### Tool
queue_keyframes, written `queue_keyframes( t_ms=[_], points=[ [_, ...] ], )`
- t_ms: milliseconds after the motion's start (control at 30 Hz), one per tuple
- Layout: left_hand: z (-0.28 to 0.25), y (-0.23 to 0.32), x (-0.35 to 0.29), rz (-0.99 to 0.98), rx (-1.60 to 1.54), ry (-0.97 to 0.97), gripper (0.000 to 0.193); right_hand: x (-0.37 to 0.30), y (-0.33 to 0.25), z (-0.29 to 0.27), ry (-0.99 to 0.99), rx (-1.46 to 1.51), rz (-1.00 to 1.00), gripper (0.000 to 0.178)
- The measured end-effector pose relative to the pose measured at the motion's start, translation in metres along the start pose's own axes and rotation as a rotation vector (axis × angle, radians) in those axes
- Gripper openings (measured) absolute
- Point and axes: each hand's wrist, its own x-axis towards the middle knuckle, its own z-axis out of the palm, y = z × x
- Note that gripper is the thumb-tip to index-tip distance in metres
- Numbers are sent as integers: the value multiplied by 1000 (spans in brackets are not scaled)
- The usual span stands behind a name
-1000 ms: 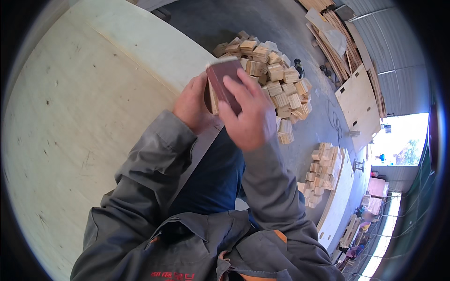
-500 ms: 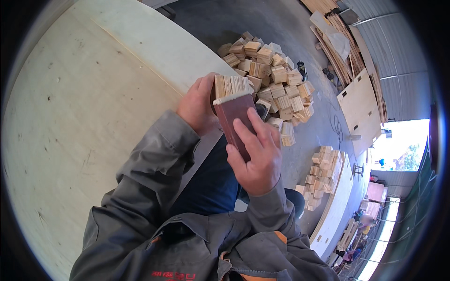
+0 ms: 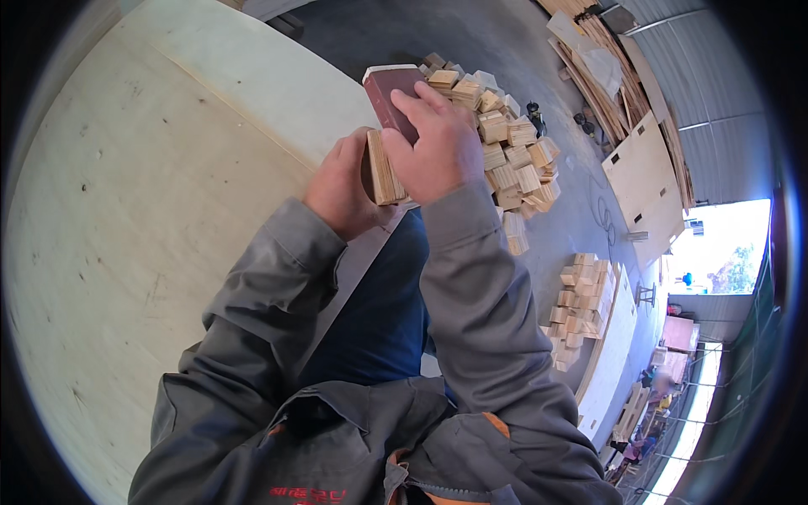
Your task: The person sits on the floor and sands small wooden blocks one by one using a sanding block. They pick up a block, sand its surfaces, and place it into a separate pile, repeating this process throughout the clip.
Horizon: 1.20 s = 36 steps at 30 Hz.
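Note:
My left hand (image 3: 338, 187) is wrapped round a layered plywood block (image 3: 386, 175), holding it near the edge of the large pale wooden board. My right hand (image 3: 443, 153) grips a dark red sanding block (image 3: 394, 94) with a pale strip along its far end. The sanding block lies tilted across the far part of the plywood block, its far end reaching beyond it. Part of the plywood block is hidden by my fingers and the sanding block.
The large board (image 3: 168, 227) fills the left side. Beyond my hands, a heap of wooden blocks (image 3: 513, 156) lies on the grey floor (image 3: 581, 194). A second stack of blocks (image 3: 581, 303) stands at the right, beside a long pale panel (image 3: 608, 353). Sheets (image 3: 644, 181) lean along the far wall.
My right hand has pushed the sanding block away from me along the plywood block, uncovering its near end. My left hand keeps its hold and has shifted slightly.

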Motion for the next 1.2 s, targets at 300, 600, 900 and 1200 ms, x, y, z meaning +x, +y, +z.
queue_keyframes(
  t_ms=[300, 600, 900, 1200],
  points=[
    [5, -11, -4, 40, -82, 22, 97, -129, -49, -70, -78, 87, -21, 57],
    [11, -16, 0, 48, -95, 52, 104, -47, -12, -26, 48, 89, -75, 51],
    [10, -17, -2, 81, -98, 53, 101, -39, -12, -24, -8, 16, 10, 52],
    [13, -14, -1, 43, -142, 68, 90, -132, -43, -76, -87, 85, 3, 56]
  ],
)
